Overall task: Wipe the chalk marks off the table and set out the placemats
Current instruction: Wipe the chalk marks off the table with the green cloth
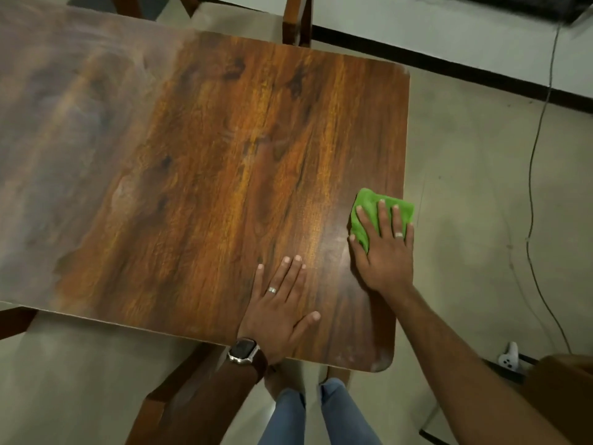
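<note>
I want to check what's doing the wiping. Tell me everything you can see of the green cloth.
The bright green, fuzzy cloth looks like microfibre, bunched into a rough pad. It lies flat at the right edge of the brown wood-grain table, slightly overhanging it. The right hand presses on it with straight, spread fingers, covering its near part.

We find no text, label, brand, number or sign that can be read anywhere in this view. The watch [243, 351] on the left wrist, at about 6 o'clock, shows only a dark, blank face.
</note>
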